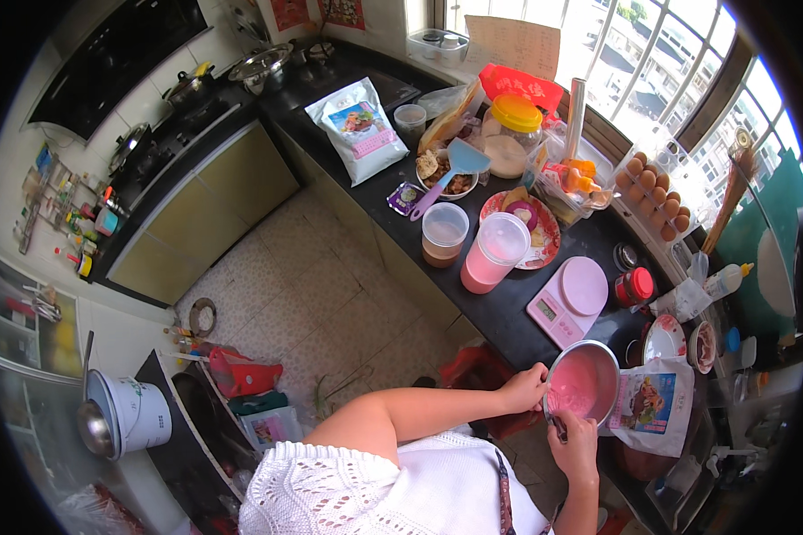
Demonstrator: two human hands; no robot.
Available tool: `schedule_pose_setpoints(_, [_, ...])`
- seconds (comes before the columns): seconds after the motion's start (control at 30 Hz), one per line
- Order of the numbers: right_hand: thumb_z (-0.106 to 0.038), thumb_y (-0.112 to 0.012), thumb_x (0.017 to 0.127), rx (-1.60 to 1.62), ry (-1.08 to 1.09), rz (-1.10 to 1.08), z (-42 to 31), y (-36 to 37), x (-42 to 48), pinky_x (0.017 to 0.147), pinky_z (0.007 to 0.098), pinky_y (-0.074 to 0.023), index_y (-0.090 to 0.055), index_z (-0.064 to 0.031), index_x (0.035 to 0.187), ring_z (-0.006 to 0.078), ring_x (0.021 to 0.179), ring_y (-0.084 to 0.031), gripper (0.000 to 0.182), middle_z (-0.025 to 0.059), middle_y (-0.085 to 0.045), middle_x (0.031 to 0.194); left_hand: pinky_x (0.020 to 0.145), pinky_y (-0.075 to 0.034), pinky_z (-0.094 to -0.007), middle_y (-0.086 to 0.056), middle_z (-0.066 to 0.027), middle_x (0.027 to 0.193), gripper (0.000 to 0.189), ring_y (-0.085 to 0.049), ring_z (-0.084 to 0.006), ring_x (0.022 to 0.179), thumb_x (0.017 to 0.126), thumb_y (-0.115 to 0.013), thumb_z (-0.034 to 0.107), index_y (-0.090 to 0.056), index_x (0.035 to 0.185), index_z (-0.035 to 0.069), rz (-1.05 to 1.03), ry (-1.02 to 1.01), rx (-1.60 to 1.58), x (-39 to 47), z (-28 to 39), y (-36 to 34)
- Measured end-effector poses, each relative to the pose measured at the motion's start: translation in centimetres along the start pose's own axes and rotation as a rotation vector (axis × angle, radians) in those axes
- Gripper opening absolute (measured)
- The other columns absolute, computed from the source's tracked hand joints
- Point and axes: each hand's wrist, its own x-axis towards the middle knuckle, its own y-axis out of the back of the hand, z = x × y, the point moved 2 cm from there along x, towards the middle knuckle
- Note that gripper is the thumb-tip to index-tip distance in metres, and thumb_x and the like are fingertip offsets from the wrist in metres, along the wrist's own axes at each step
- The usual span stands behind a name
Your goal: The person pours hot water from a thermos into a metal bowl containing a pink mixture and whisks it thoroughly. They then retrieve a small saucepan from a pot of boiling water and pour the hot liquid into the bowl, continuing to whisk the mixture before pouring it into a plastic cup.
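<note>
A metal bowl (604, 374) holding pink liquid batter (572, 388) is tilted near the counter's front edge. My left hand (527, 388) grips the bowl's rim on its left side. At the bowl's near side, my right hand (572, 438) is closed around a dark handle of a tool whose wires seem to reach into the batter. Above the bowl lies a pink kitchen scale (569, 301) with nothing on its round plate. Left of the scale stand a plastic cup of pink liquid (485, 267) and a plastic cup of brown liquid (441, 251).
A printed bag (649, 408) lies right of the bowl. Behind the scale are a red-lidded jar (634, 287) and a carton of eggs (652, 194). A blue spatula (467, 164) rests over a bowl of food (458, 187). A red bin (472, 364) stands below the counter.
</note>
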Motion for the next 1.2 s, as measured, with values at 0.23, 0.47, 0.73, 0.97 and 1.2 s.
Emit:
schedule_pose_setpoints(0.23, [-0.008,-0.066,0.073,-0.029,-0.094,-0.135,-0.3,1.5,0.4,0.078,0.0416,-0.0388,-0.063,-0.005,0.095,0.0323,0.086,-0.057,0.023,0.014,-0.061,0.087,0.049,-0.05,-0.0304,-0.061,-0.0106,0.069,0.018,-0.062,-0.016,0.053,0.094,-0.049,0.016,-0.04,0.098,0.002,0.016,-0.026,-0.021,-0.1,0.2,-0.2])
schedule_pose_setpoints(0.47, [-0.009,-0.068,0.073,-0.075,-0.125,-0.047,1.1,0.6,0.0,0.079,0.0416,-0.0399,-0.063,-0.0049,0.099,0.0337,0.087,-0.056,0.027,0.0139,-0.06,0.09,0.049,-0.05,-0.0305,-0.061,-0.0109,0.07,0.018,-0.063,-0.0165,0.055,0.094,-0.05,0.016,-0.04,0.099,0.001,0.005,0.002,-0.023,0.2,0.0,-0.1])
schedule_pose_setpoints(0.73, [-0.016,-0.071,0.072,-0.001,-0.128,-0.056,0.0,1.0,0.2,0.079,0.0418,-0.0408,-0.065,-0.0049,0.094,0.034,0.082,-0.059,0.025,0.0132,-0.064,0.081,0.047,-0.05,-0.0302,-0.062,-0.0112,0.07,0.019,-0.063,-0.0168,0.054,0.095,-0.05,0.017,-0.04,0.1,0.001,0.007,0.02,-0.014,0.1,0.0,-0.2])
schedule_pose_setpoints(0.97, [-0.01,-0.067,0.072,-0.077,-0.193,-0.031,2.0,1.0,0.1,0.077,0.0417,-0.0412,-0.065,-0.0038,0.094,0.0328,0.081,-0.06,0.023,0.0128,-0.064,0.081,0.046,-0.049,-0.0298,-0.062,-0.0115,0.071,0.019,-0.062,-0.0166,0.053,0.095,-0.05,0.017,-0.04,0.098,0.002,0.003,0.039,-0.028,0.0,0.4,-0.2])
schedule_pose_setpoints(1.2, [-0.011,-0.067,0.075,-0.065,-0.16,-0.082,1.8,1.3,0.5,0.075,0.0424,-0.0413,-0.064,-0.0033,0.097,0.0324,0.085,-0.059,0.024,0.0145,-0.062,0.086,0.047,-0.049,-0.0301,-0.062,-0.0116,0.07,0.018,-0.062,-0.0167,0.053,0.095,-0.05,0.016,-0.041,0.099,0.001,0.021,0.011,-0.008,0.2,0.2,-0.2])
